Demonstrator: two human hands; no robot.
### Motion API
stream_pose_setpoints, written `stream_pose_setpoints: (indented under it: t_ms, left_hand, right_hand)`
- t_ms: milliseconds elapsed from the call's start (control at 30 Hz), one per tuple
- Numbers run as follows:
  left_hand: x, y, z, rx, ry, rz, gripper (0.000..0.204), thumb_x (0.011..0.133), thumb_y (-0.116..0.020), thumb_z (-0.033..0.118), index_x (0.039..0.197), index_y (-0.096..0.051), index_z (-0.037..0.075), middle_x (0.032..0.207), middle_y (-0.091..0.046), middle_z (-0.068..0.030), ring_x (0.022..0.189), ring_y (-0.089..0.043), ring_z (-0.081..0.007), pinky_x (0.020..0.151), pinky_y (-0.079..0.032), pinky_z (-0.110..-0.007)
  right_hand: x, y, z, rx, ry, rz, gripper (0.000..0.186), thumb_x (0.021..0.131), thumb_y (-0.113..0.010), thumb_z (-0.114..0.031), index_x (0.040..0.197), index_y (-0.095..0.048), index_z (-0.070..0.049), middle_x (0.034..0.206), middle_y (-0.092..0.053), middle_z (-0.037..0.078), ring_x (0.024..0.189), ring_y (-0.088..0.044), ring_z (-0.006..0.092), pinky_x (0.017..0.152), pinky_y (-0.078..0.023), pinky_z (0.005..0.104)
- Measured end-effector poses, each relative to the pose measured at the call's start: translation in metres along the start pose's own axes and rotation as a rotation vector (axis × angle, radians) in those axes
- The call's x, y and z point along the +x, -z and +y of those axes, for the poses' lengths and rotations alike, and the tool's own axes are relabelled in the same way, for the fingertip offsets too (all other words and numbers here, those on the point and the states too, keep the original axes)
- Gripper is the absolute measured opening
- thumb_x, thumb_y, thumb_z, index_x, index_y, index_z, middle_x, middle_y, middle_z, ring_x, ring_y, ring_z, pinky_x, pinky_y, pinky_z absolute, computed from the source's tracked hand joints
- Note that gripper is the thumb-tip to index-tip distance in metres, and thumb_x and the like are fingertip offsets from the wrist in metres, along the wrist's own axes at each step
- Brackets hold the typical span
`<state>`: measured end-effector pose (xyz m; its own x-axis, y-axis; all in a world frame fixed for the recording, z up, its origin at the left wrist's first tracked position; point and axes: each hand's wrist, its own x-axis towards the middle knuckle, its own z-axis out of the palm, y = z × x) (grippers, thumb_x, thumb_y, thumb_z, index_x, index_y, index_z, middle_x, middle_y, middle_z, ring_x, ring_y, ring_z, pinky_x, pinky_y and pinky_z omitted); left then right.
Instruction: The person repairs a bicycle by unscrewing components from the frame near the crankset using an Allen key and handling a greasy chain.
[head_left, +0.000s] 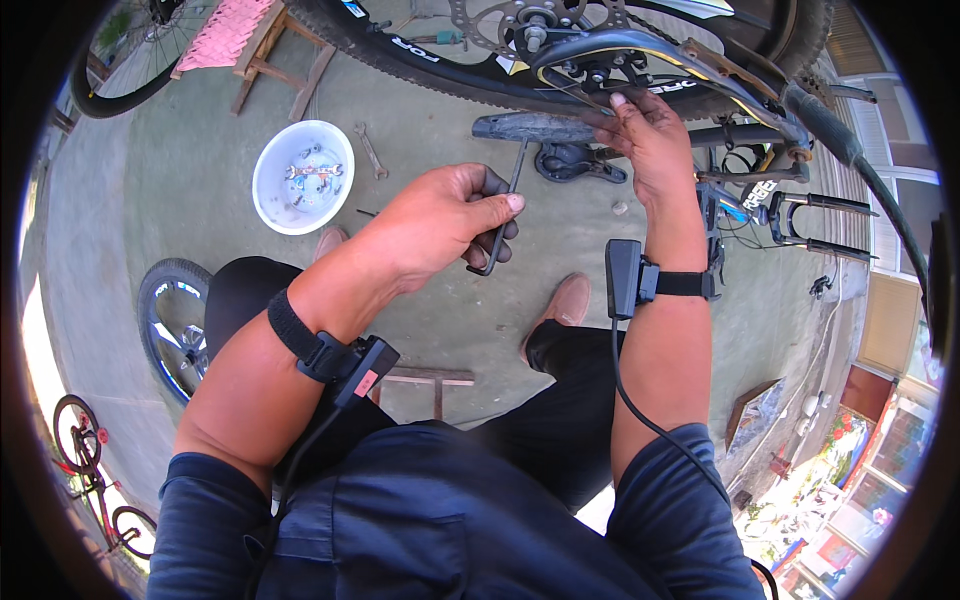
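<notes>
My left hand (445,215) is closed around a dark L-shaped hex key (517,178), its long arm pointing up and away and its bent end below my fingers. My right hand (655,145) reaches up to the bicycle frame (640,45), beside the hub of a wheel. Its fingers are bent together near the small bolted parts (598,75) there; what they pinch, if anything, is hidden. The wheel's black tyre (440,82) and brake disc (490,20) are at the top. Both hands have dark smudges on the fingers.
A white bowl (262,180) with a spanner and small parts stands at left, another spanner (371,150) beside it. A saddle (530,127), a crank part (570,163) and a fork (825,222) lie beyond. A loose wheel (165,330) is near my left leg.
</notes>
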<state>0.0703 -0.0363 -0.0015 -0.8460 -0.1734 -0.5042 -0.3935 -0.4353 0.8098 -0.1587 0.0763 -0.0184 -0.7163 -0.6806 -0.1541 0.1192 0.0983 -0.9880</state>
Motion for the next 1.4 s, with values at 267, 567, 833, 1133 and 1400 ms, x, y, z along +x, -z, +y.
stream_pose_setpoints:
  t_ms: [267,567,833,1133,1400]
  left_hand:
    - [0.009,-0.008,-0.003,-0.014,0.013,0.013,0.019,0.094,-0.055,0.022,0.091,-0.054,0.003,0.078,-0.060,-0.0037,0.064,-0.059,-0.0113,0.053,-0.045,-0.024]
    - [0.016,-0.013,-0.004,-0.034,0.021,0.021,0.020,0.095,-0.053,0.024,0.095,-0.055,0.004,0.078,-0.061,-0.0033,0.064,-0.060,-0.0108,0.052,-0.044,-0.023]
    - [0.011,-0.017,-0.007,-0.028,0.069,0.081,0.020,0.096,-0.052,0.022,0.105,-0.055,0.004,0.082,-0.061,-0.0035,0.067,-0.062,-0.0119,0.052,-0.045,-0.022]
    - [0.007,-0.034,0.009,0.093,-0.126,0.107,0.016,0.094,-0.055,0.015,0.105,-0.057,0.004,0.095,-0.062,-0.0054,0.086,-0.062,-0.0140,0.070,-0.051,-0.028]
    - [0.005,-0.063,0.003,0.609,-0.259,0.190,0.017,0.091,-0.058,0.014,0.098,-0.059,-0.002,0.082,-0.060,-0.0018,0.074,-0.053,-0.0085,0.064,-0.045,-0.025]
  right_hand:
    - [0.004,-0.012,0.008,0.146,0.006,0.048,0.014,0.091,-0.059,-0.012,0.100,-0.056,-0.001,0.094,-0.064,0.008,0.082,-0.068,0.0182,0.062,-0.053,0.0247]
    - [0.005,-0.013,0.007,0.184,0.015,0.057,0.014,0.091,-0.059,-0.011,0.100,-0.056,-0.002,0.091,-0.065,0.008,0.079,-0.068,0.0182,0.062,-0.054,0.0254]
    - [-0.013,0.005,-0.015,0.109,0.056,0.121,0.023,0.089,-0.061,-0.012,0.107,-0.054,-0.001,0.089,-0.065,0.007,0.075,-0.067,0.0170,0.063,-0.052,0.0258]
    - [-0.047,0.030,-0.038,0.057,0.093,0.008,0.030,0.089,-0.062,-0.018,0.112,-0.053,0.000,0.095,-0.063,0.006,0.081,-0.066,0.0162,0.064,-0.051,0.0231]
    - [-0.089,0.006,-0.051,-0.115,0.082,-0.377,0.029,0.087,-0.066,-0.026,0.104,-0.064,-0.002,0.073,-0.061,0.001,0.057,-0.056,0.0078,0.052,-0.043,0.0208]
